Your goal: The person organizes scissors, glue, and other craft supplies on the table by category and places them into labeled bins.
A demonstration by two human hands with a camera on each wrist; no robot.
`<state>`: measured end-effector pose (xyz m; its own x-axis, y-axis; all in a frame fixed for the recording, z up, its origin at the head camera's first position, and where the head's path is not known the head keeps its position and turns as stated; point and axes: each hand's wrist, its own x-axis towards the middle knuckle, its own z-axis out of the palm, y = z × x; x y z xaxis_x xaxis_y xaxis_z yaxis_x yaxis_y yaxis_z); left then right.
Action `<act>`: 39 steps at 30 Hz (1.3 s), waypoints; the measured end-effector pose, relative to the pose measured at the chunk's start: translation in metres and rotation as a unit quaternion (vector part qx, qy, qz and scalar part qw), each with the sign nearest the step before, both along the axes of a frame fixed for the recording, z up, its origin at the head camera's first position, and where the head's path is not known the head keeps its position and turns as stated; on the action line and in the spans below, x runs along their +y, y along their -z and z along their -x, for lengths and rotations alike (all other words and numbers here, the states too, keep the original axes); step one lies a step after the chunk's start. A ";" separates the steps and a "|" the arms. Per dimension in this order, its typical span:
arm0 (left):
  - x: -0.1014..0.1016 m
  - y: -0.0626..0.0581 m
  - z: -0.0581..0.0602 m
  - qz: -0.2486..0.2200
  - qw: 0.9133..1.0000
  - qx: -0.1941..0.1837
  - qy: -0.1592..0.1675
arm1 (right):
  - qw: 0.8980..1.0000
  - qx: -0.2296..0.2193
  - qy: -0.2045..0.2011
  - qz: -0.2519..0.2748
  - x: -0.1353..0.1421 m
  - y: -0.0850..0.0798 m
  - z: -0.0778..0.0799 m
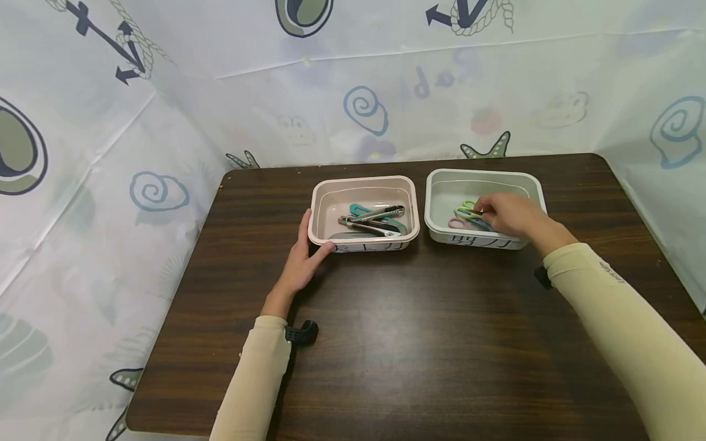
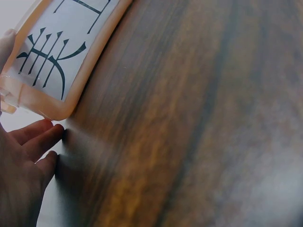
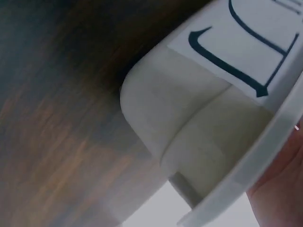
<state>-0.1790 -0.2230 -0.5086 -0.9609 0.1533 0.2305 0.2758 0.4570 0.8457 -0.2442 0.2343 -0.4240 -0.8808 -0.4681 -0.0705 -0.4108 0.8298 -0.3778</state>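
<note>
My left hand [image 1: 299, 263] spreads around the near left corner of a pinkish-beige bin [image 1: 361, 185], its thumb at the front rim and its fingers along the left side. In the left wrist view the fingers [image 2: 40, 139] lie at the bin's lower corner. Several utility knives [image 1: 377, 214] lie in this bin, one with a teal handle. Inside the grey-white bin [image 1: 485, 176] to the right, my right hand [image 1: 510, 213] pinches green-handled scissors [image 1: 466, 210]. Pink-handled scissors [image 1: 458, 223] lie beside them. The right wrist view shows mostly the bin's outer wall [image 3: 189, 104], hiding the fingertips.
Both bins stand side by side at the back of a dark wood table [image 1: 419, 343], a narrow gap between them. Paper labels with black characters [image 1: 482, 241] are on their front walls. A patterned white curtain [image 1: 331, 73] surrounds the table's back and sides.
</note>
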 end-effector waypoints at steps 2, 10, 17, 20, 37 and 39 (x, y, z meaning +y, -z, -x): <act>0.000 0.000 0.000 0.003 1.000 0.000 -0.001 | 1.000 -0.012 0.011 0.007 0.002 0.003 0.004; 0.001 0.002 0.000 0.008 1.000 -0.003 -0.005 | 0.998 -0.038 0.045 0.036 0.006 0.012 0.008; 0.003 -0.008 -0.004 0.002 1.000 -0.004 0.008 | 0.996 -0.045 0.047 0.057 0.008 0.012 0.008; 0.002 -0.010 -0.004 -0.003 1.000 -0.007 0.013 | 0.996 -0.044 0.047 0.055 0.007 0.011 0.007; 0.002 -0.017 -0.007 -0.002 1.000 -0.009 0.003 | 0.980 0.027 0.095 0.171 -0.006 -0.010 -0.022; 0.003 -0.026 -0.011 -0.017 1.000 0.001 0.009 | 0.975 0.038 0.102 0.191 -0.004 -0.016 -0.028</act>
